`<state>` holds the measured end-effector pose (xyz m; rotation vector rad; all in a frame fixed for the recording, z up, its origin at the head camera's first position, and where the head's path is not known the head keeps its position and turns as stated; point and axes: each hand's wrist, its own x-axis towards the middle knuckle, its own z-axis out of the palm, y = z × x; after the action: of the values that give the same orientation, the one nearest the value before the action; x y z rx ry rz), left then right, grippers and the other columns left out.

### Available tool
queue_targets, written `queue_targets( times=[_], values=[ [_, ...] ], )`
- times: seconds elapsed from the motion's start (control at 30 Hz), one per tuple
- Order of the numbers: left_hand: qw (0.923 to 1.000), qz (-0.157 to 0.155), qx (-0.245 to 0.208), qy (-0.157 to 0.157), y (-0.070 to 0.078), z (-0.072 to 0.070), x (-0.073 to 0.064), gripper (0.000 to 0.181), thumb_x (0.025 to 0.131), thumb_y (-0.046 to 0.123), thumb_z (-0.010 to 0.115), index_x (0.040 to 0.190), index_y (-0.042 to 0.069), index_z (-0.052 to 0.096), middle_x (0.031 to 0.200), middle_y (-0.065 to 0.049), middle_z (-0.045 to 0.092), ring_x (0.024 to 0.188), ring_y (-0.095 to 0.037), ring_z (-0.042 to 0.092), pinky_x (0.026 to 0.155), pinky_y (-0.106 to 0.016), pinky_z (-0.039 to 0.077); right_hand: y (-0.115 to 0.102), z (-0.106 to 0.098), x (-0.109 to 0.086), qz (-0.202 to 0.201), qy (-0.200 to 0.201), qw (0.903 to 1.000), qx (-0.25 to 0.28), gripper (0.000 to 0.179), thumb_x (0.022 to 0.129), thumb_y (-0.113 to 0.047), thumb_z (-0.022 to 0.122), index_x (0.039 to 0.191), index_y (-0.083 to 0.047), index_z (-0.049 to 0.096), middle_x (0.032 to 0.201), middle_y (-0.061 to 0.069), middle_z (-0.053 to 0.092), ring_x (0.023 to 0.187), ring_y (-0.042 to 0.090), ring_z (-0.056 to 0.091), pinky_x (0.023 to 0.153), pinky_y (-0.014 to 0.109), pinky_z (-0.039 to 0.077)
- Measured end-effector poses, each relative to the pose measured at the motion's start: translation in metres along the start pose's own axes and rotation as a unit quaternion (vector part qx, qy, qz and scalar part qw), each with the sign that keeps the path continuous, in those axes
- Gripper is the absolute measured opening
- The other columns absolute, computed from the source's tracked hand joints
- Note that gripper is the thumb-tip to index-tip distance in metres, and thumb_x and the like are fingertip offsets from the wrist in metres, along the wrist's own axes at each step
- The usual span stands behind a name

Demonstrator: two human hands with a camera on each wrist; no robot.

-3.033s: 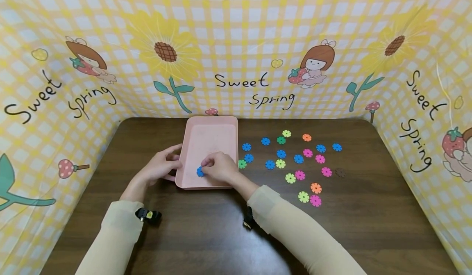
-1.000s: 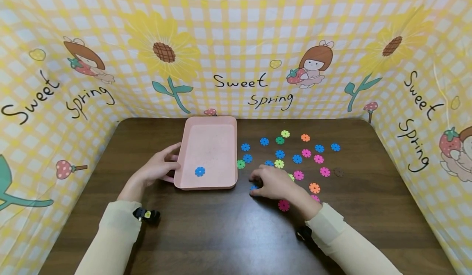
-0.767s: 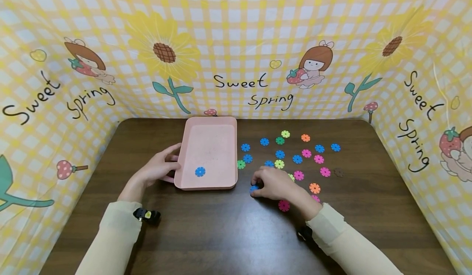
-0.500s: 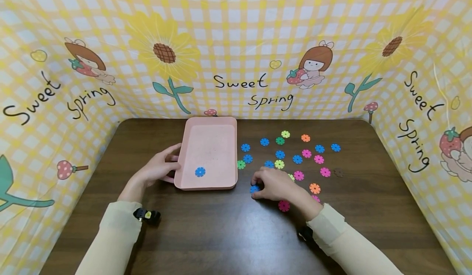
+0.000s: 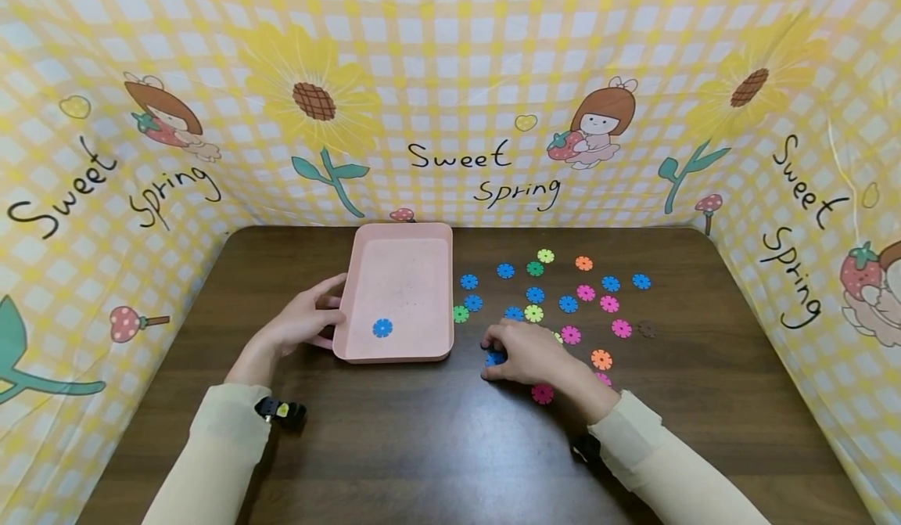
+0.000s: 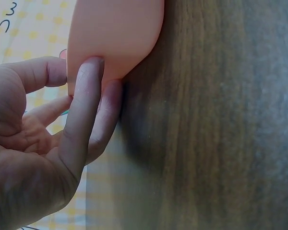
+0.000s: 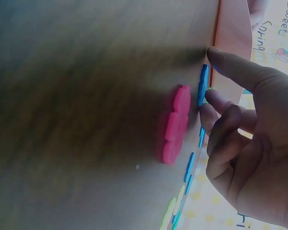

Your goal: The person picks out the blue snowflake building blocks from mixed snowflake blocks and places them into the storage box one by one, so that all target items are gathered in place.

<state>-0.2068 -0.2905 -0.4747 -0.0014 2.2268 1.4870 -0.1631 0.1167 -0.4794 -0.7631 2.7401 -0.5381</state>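
My left hand (image 5: 303,318) rests against the left side of a pink tray (image 5: 439,345), with spread fingertips touching its outer wall and rim. The left wrist view shows those fingers (image 6: 81,110) on the wall. Inside the tray lies one blue snowflake disc (image 5: 382,328). To its right, my right hand (image 5: 528,350) is low over the table, thumb and curled fingers around the edges of another blue snowflake disc (image 5: 495,359). In the right wrist view that blue disc (image 7: 203,85) lies between thumb and fingertips. A pink disc (image 7: 177,125) is beside the hand.
Several loose discs are scattered on the brown table (image 5: 380,447) right of the tray, among them a green disc (image 5: 461,314) close to its wall, an orange disc (image 5: 601,359) and a dark brown disc (image 5: 647,329). Patterned cloth (image 5: 450,79) surrounds the table's back and sides.
My right hand has left the tray, where a blue disc now lies, and gone right to another blue disc. That disc has slid slightly right, toward the palm. The left hand has stayed.
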Motion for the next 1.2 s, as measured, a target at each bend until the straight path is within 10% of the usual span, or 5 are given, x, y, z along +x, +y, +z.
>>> queue_targets(
  times=[0.77,1.2],
  values=[
    [1.0,-0.001,-0.008,0.0,0.002,0.001,-0.002,0.08,0.1,0.005,0.058,0.168,0.02,0.018,0.147,-0.032,0.042,0.106,-0.034,0.066,0.073,-0.049,0.063,0.01,-0.004,0.0,0.015,-0.015,0.9992,0.033,0.032,0.083,-0.04,0.089,0.1,-0.018,0.073,0.097,-0.009,0.065,0.091,0.011,0.059,0.081,0.038,0.056],
    [1.0,-0.002,-0.006,0.001,0.003,0.002,-0.003,0.08,0.1,0.005,0.057,0.168,0.019,0.017,0.148,-0.033,0.042,0.107,-0.033,0.066,0.073,-0.049,0.063,0.013,-0.003,-0.001,-0.025,-0.004,0.9977,0.063,0.013,0.094,-0.029,0.079,0.105,-0.025,0.074,0.08,-0.016,0.061,0.071,0.006,0.056,0.063,0.03,0.05]
  ],
)
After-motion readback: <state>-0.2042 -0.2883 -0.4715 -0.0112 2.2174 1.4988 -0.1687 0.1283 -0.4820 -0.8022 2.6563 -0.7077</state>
